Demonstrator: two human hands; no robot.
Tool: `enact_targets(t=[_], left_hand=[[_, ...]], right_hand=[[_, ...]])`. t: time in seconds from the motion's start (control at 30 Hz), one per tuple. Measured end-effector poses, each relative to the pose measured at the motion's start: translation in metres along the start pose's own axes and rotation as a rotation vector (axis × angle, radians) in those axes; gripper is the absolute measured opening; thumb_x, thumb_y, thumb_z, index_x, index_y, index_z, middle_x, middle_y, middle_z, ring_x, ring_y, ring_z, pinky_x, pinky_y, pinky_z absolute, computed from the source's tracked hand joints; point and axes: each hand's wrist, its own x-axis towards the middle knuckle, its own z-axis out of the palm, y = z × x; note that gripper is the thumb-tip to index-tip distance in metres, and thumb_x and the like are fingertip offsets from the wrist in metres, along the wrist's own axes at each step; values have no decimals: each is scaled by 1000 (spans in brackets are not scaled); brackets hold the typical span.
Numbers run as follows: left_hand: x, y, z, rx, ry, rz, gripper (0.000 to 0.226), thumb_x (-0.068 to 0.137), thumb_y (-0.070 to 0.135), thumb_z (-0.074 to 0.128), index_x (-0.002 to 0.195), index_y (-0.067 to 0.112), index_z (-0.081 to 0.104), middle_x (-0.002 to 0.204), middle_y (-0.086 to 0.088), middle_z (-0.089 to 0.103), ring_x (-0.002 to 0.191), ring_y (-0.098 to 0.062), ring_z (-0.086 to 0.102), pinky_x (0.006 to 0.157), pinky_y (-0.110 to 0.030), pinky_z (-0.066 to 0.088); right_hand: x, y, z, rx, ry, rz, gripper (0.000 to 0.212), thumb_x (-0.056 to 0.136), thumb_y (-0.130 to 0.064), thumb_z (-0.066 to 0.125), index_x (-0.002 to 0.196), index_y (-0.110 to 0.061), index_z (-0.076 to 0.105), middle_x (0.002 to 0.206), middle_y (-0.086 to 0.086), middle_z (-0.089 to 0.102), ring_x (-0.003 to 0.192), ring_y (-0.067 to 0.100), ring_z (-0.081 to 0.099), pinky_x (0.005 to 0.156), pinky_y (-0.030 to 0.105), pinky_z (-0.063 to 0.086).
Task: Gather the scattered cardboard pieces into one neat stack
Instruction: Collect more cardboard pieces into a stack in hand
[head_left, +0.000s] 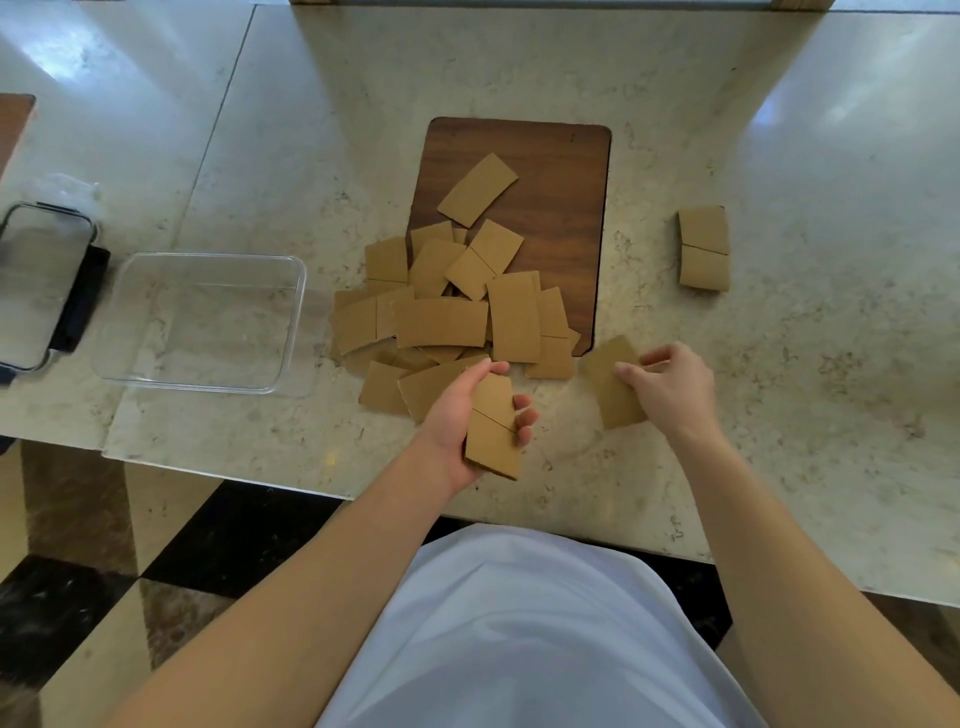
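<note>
Head view. The left hand (470, 415) grips a small bundle of cardboard pieces (492, 427) just above the counter (779, 364), thumb and fingers curled round its edges. The right hand (667, 387) pinches a single piece (613, 384) lying at 3 o'clock from the left hand. The loose heap (447, 306) sprawls at 12 o'clock from the left hand, partly over a wooden board (561, 182). A small stack (703, 248) sits at 3 o'clock from the board; a clear container (202, 319) lies at 9 o'clock from the heap.

The lidded container (41, 283) is cut off by the left edge.
</note>
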Motion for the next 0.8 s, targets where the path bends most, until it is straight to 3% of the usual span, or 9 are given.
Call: enact_targets(t=[0.1,0.2,0.37,0.43,0.53,0.63,0.73,0.8], left_hand=[[1,1,-2,16,37,2,27,103,36,56,122,17,58,91,-17,63,71,-28,67,61,-35,54],[1,1,-3,50,88,0,25,102,34,59,121,17,61,90,-16,62,69,-28,67,58,-33,54],[3,2,-13,178,132,24,28,102,40,57,121,20,64,100,-18,67,73,-29,70,62,-35,57],[1,4,-18,170,136,30,40,103,49,54,123,17,67,98,-16,76,73,-28,75,62,-37,61],[-2,10,-26,42,94,-34,54,100,58,53,121,11,68,93,-19,73,77,-32,75,67,-41,63],[-5,19,-35,-97,-1,-64,54,101,61,48,121,14,66,108,-24,75,83,-38,76,76,-49,62],[-4,24,-42,-52,-64,-41,64,100,67,44,129,17,71,117,-22,74,92,-36,75,81,-52,60],[-5,27,-44,-30,-88,-34,65,97,70,46,131,20,71,118,-21,74,96,-36,74,85,-55,58]], right_hand=[[-22,-11,9,175,-103,-2,32,82,-34,84,109,-21,72,101,-3,69,91,14,65,74,33,56],[-46,-19,23,273,-237,18,9,89,-31,78,90,-22,76,93,-3,76,86,14,70,71,32,57],[-73,-33,44,267,-380,21,19,95,-36,70,86,-20,77,91,2,74,88,22,68,68,34,54],[-80,-35,51,276,-296,-133,11,92,-31,75,89,-21,79,90,1,71,86,16,67,72,34,58],[-88,-37,54,244,-106,-547,11,83,-17,83,92,-23,82,78,-6,59,73,5,54,68,19,47],[-88,-35,57,138,-126,-870,17,82,-5,83,95,-16,84,78,-8,66,71,15,56,63,31,49],[-85,-30,62,89,-216,-942,24,84,1,80,102,-15,83,93,-3,77,86,22,63,73,38,56],[-85,-28,63,49,-254,-951,27,87,-1,78,107,-18,82,99,-4,77,92,22,62,79,36,55]])
